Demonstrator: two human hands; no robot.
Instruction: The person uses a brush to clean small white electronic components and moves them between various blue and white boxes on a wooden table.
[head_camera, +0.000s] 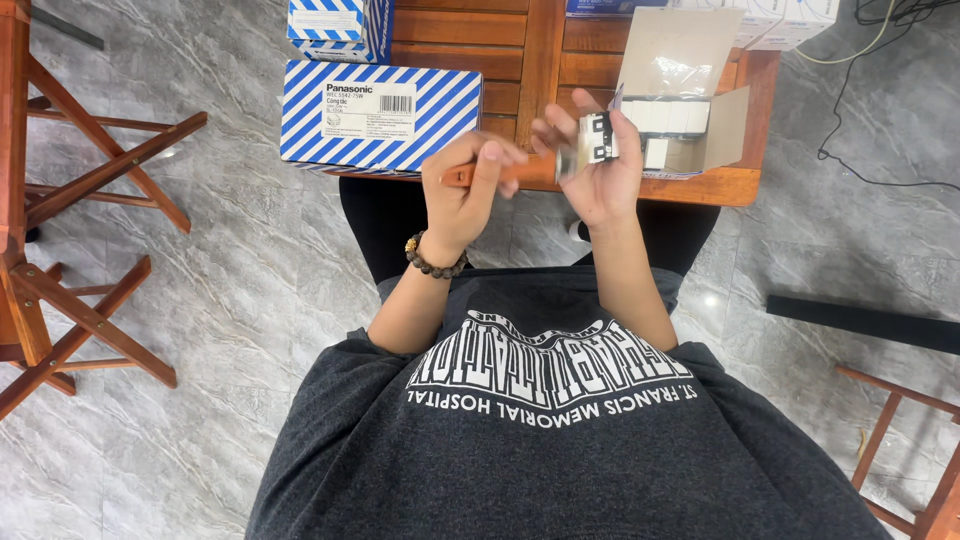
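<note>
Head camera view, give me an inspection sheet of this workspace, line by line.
Surface: wooden table, slatted top, at the upper edge of the view.
Job's things: orange-handled screwdriver in the left hand; small white switch part in the right hand, tool tip at the part.
Clutter: blue-striped box at the table edge, a second one behind it; open carton holding white parts.
Grippers: both hands closed on their things, held above the lap.
Cables: dark cable and a pale one on the floor, right.
Surroundings: grey marble floor; wooden chair frames left and lower right.
</note>
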